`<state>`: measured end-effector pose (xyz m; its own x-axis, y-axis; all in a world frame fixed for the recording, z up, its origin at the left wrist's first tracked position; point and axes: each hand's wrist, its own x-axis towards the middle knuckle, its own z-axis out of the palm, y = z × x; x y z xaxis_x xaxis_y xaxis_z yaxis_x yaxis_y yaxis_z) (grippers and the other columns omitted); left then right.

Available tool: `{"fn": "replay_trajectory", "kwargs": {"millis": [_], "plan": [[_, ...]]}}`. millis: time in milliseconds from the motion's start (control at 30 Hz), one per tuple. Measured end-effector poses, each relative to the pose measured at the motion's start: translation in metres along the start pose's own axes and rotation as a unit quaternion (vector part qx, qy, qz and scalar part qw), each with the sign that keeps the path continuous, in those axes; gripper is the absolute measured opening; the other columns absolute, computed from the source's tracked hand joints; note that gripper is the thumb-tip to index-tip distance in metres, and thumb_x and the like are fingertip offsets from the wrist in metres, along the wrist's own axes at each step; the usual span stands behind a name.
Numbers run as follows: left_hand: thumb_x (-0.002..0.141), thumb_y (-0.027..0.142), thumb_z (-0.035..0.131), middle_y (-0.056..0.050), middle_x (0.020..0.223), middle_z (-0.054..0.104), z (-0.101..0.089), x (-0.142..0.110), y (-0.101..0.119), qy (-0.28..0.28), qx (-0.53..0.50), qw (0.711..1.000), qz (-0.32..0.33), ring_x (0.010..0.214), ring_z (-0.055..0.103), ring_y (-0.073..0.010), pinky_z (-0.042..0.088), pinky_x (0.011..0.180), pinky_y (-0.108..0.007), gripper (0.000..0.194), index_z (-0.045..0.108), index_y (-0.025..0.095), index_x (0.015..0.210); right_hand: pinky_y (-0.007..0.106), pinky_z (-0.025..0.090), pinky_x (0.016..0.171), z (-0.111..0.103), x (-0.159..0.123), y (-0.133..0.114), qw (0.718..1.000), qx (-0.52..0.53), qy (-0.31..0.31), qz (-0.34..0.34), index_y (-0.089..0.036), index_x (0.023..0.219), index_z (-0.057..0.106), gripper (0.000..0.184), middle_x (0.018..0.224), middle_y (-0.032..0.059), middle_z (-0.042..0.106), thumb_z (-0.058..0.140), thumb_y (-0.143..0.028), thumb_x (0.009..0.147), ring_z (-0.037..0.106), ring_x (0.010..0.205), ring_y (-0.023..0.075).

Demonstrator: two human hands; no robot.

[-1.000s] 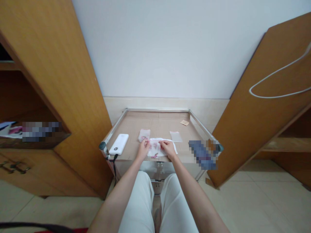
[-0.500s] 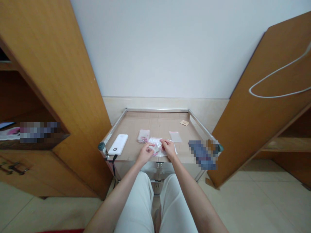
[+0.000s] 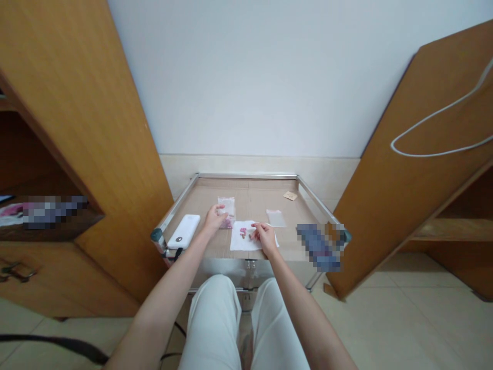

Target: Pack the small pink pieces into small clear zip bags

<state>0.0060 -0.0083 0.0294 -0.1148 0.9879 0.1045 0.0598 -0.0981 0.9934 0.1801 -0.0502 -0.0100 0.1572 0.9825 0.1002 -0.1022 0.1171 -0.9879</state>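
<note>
Here we go, both bare hands working on the counter (image 3: 246,176), and the left hand (image 3: 214,220) is down on a small clear plastic bag (image 3: 227,209) at the back of the work area. The bag has pink bits (image 3: 228,223) bunched at its near end, and its long axis runs roughly 12 to 6, standing upright from this view. It sits at about 1 o'clock from the left hand, whose fingers lie against its lower edge. Is that a firm grip? Can't tell from here; the fingers are together, but no clamp shows.

Over to the right hand (image 3: 265,237), resting at the edge of a white paper sheet (image 3: 241,241). Thumb and forefinger are closed together, right beside a little cluster of pink pieces (image 3: 243,233) sitting at about 9 o'clock from that hand. Whether a piece is pinched between them is too small to call. The hands are apart, and the left is the nearer to the bag, the right nearer to the sheet.

Around them, a white power bank (image 3: 184,232) lies out at the left, a flat clear sleeve (image 3: 276,218) at the right, and a small brown tag (image 3: 290,196) up toward the back rail, with wooden cabinet doors (image 3: 423,154) framing the counter.
</note>
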Motion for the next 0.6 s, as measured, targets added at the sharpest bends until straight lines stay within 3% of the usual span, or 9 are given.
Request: {"fn": "replay_trajectory", "kwargs": {"millis": [233,467,600], "plan": [[0.052,0.010,0.057,0.001,0.057,0.056,-0.006,0.016,0.005,-0.029,0.030,0.997,-0.071,0.046,0.052,-0.0113,0.040,0.048,-0.023,0.033,0.049,0.014,0.084,0.019,0.026,0.038,-0.001,0.000,-0.001,1.000,-0.006,-0.003,-0.006,-0.013,0.066,0.058,0.023,0.036,-0.0026,0.050,0.046,-0.033,0.066,0.036,0.033,0.0067],[0.047,0.006,0.057,-0.004,0.073,0.061,-0.009,0.026,-0.008,-0.009,0.090,0.995,-0.036,0.058,0.055,-0.0131,0.042,0.053,-0.022,0.031,0.056,0.012,0.077,0.019,0.026,0.039,-0.002,0.000,-0.001,1.000,0.001,-0.007,-0.016,-0.013,0.065,0.058,0.024,0.037,-0.0024,0.050,0.045,-0.033,0.066,0.037,0.034,0.0070],[0.047,0.004,0.055,-0.004,0.066,0.061,-0.008,0.024,-0.008,-0.021,0.105,0.993,-0.055,0.054,0.055,-0.0134,0.041,0.049,-0.021,0.036,0.058,0.011,0.082,0.019,0.026,0.039,-0.002,0.000,-0.001,1.000,0.007,-0.007,-0.019,-0.013,0.064,0.058,0.023,0.037,-0.0023,0.050,0.044,-0.032,0.066,0.038,0.035,0.0072]]}}
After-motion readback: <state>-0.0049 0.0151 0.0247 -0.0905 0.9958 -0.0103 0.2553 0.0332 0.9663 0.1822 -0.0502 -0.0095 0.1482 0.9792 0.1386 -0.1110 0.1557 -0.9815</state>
